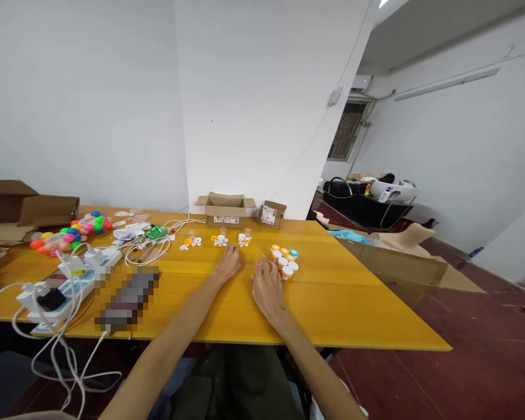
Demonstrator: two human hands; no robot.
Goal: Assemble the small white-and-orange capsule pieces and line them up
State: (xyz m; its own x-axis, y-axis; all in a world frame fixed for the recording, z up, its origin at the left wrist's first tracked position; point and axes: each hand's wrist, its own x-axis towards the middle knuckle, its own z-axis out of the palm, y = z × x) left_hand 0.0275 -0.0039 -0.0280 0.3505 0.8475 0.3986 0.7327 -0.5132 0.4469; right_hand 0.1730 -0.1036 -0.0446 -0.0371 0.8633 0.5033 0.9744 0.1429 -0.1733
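Note:
My left hand (pixel 228 262) lies flat on the yellow table (pixel 332 303), fingers stretched toward small white and orange pieces (pixel 221 240). My right hand (pixel 266 287) also rests palm down with fingers spread, its fingertips just short of a cluster of small jars with orange, white and teal lids (pixel 285 260). Neither hand holds anything. More small white pieces (pixel 244 238) and another group of white and orange pieces (pixel 191 242) lie in a row beyond the left hand.
Two open cardboard boxes (pixel 226 210) (pixel 272 213) stand at the table's far edge. Left are a power strip with white chargers and cables (pixel 76 274), coloured balls (pixel 76 230) and a big box (pixel 21 204). Flattened cardboard (pixel 402 262) leans at the right.

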